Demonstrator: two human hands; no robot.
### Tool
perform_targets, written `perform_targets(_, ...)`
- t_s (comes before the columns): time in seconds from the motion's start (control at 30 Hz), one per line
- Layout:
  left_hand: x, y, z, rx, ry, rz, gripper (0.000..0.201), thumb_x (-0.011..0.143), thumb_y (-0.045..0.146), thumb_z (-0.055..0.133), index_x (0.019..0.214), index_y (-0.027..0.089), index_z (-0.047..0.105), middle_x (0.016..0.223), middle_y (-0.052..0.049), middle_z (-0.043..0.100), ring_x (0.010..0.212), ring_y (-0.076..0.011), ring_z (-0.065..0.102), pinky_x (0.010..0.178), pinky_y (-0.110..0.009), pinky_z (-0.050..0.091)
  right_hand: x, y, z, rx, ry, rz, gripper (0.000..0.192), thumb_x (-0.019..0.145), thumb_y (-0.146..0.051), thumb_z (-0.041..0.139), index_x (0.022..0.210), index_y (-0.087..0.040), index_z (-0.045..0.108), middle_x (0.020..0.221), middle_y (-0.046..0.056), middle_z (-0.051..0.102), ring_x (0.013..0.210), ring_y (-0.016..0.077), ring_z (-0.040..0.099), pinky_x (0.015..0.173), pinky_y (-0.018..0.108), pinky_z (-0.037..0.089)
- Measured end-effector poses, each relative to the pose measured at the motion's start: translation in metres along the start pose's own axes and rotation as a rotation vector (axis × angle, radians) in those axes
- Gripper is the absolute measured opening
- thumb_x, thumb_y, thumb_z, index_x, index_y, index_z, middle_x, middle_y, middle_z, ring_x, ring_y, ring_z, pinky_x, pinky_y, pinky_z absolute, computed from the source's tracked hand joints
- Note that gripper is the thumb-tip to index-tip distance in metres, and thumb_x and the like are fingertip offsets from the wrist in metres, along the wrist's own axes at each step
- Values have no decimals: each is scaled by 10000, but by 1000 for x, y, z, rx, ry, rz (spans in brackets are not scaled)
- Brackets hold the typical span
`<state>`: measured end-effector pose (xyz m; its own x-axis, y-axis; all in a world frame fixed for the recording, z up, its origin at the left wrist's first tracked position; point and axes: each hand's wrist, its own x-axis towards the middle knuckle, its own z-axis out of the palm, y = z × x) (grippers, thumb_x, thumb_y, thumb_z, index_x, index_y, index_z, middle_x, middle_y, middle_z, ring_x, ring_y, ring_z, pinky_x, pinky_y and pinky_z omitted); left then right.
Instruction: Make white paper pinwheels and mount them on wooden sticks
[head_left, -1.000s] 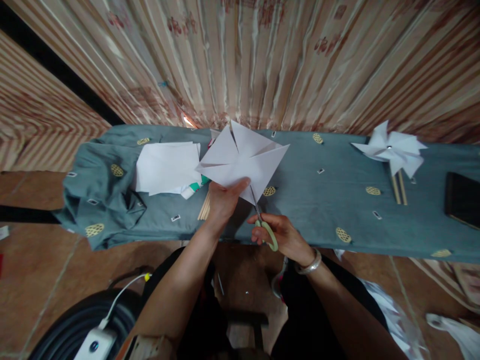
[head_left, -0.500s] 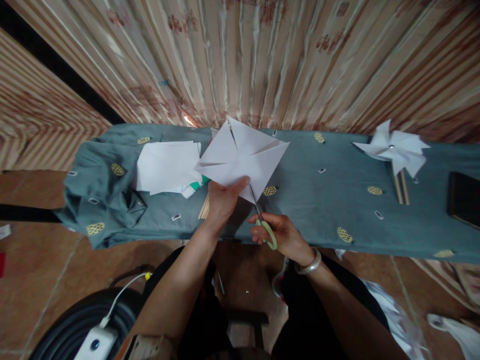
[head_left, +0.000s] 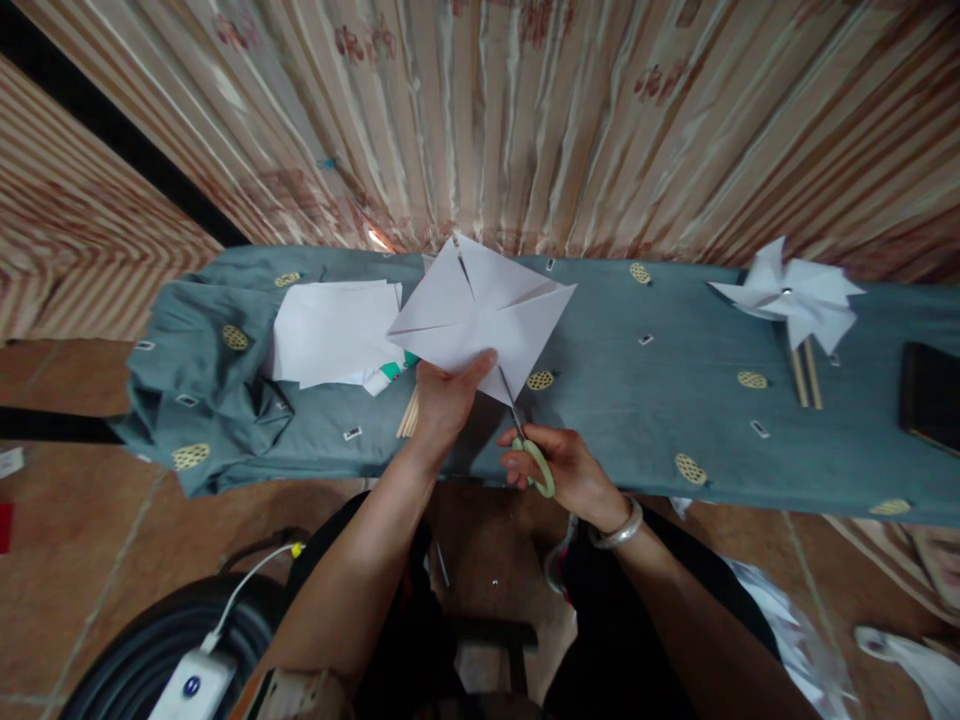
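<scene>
My left hand (head_left: 448,397) grips the near corner of a white square paper (head_left: 484,315) with diagonal creases and a slit at its far corner, held above the table. My right hand (head_left: 564,470) holds pale green-handled scissors (head_left: 527,440) whose blades reach into the paper's near edge beside my left thumb. A silver bangle (head_left: 619,530) sits on my right wrist.
A long table under a grey-blue patterned cloth (head_left: 645,400) carries a stack of white sheets (head_left: 334,335), thin wooden sticks (head_left: 409,412), a finished white pinwheel on sticks (head_left: 795,300) and a dark flat object (head_left: 930,395). A striped curtain (head_left: 525,120) hangs behind. A white device with cable (head_left: 191,685) lies below left.
The paper and both hands have shifted very slightly; the scissors stay at the paper's near edge. The view drifted a little to the left.
</scene>
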<state>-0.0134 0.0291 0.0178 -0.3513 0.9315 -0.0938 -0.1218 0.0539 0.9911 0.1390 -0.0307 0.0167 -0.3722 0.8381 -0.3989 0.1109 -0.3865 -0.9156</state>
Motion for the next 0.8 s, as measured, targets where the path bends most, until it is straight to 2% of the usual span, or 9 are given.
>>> perform_targets(0.17, 1, -4, -1, -31, -37, 39, 209, 633, 341, 757, 622, 205, 599, 699, -16, 659, 714, -189, 613, 665, -299, 489, 0, -3, 0, 32, 11, 24, 416, 639, -503, 795, 835, -158, 669, 555, -25, 616, 467, 86, 527, 454, 212, 406)
perform_targets(0.33, 0, 1, -2, -15, 0, -6, 215, 607, 317, 750, 587, 196, 573, 624, 2, 602, 606, -161, 548, 601, -292, 455, 0, -6, 1, 15, 24, 45, 431, 615, -510, 802, 822, -154, 672, 545, -31, 614, 465, 77, 529, 456, 201, 405)
perform_targets(0.57, -2, 7, -2, -10, -11, 6, 208, 599, 304, 733, 584, 194, 556, 608, 14, 566, 568, -133, 487, 580, -271, 431, 1, -5, 0, 2, 18, 47, 414, 614, -509, 800, 806, -162, 681, 539, -35, 611, 457, 78, 527, 450, 206, 410)
perform_targets(0.8, -2, 6, -4, -28, -20, 1, 192, 607, 297, 746, 621, 187, 589, 640, 9, 587, 588, -137, 513, 608, -274, 449, 0, -6, 0, -22, 15, 34, 385, 639, -502, 791, 780, -164, 672, 530, -26, 611, 447, 83, 522, 433, 204, 395)
